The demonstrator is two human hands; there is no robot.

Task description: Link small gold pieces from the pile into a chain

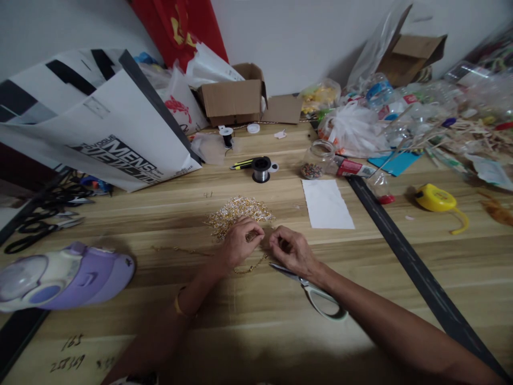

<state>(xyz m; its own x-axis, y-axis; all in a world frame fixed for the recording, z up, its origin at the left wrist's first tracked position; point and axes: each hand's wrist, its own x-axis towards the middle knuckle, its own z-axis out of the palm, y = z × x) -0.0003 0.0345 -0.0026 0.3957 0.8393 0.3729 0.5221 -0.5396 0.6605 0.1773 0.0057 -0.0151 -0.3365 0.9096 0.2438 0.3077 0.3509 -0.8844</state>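
Note:
My left hand (242,240) is closed in a pinch just in front of a heap of gold and clear beads (240,211). Facing it, fingertips a small gap away, my right hand (292,248) is also pinched. Whatever is between the fingers is too small to make out. A thin gold beaded chain (251,267) lies on the table, passing under my left wrist and curving up toward my right hand. Scissors (324,302) with pale handles lie partly under my right wrist, their blades pointing left.
A wire spool (261,170), a bead jar (317,160) and white paper (328,203) stand or lie beyond my hands. At left are a purple and white device (88,278), several black-handled scissors (40,227) and a paper bag (100,128). A yellow tape measure (436,198) lies right.

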